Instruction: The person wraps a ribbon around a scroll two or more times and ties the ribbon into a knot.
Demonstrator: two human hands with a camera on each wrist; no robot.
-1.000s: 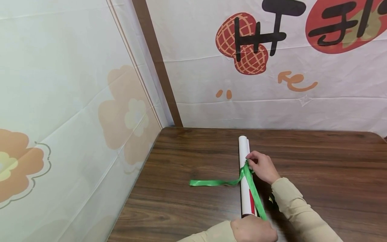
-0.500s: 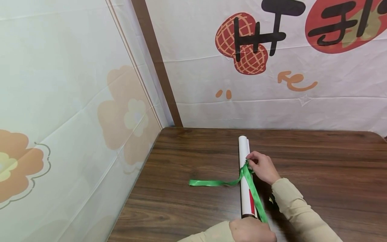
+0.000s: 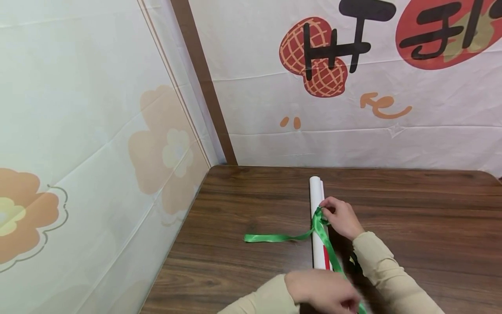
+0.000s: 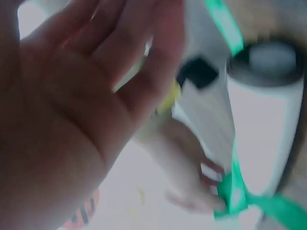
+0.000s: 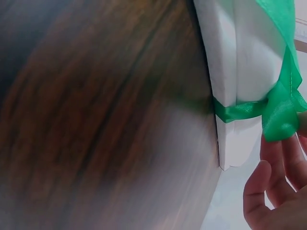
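Note:
A rolled sheet of white paper (image 3: pixel 317 244) with a red patch lies lengthwise on the table. Around it runs a green ribbon (image 3: pixel 323 237), knotted on top with a small loop. At that loop my right hand (image 3: pixel 342 218) pinches the ribbon between thumb and fingers; the right wrist view shows the loop (image 5: pixel 280 120) at the fingertips. My left hand (image 3: pixel 321 288) is blurred over the roll's near end, fingers loosely bent. In the left wrist view the ribbon tail (image 4: pixel 225 26) passes apart from the left fingers, and the roll's dark open end (image 4: pixel 268 62) faces the camera.
The brown wooden table (image 3: pixel 235 196) meets a printed cloth backdrop (image 3: pixel 266 148) at the back and another on the left. One ribbon tail (image 3: pixel 266 238) stretches left across the table. A small dark and yellow object (image 3: pixel 354 260) sits partly hidden by the right sleeve.
My left hand has shifted slightly up and let go of the near ribbon tail, which now hangs in a slacker curve. The right hand stays in place, and more of the loop shows there.

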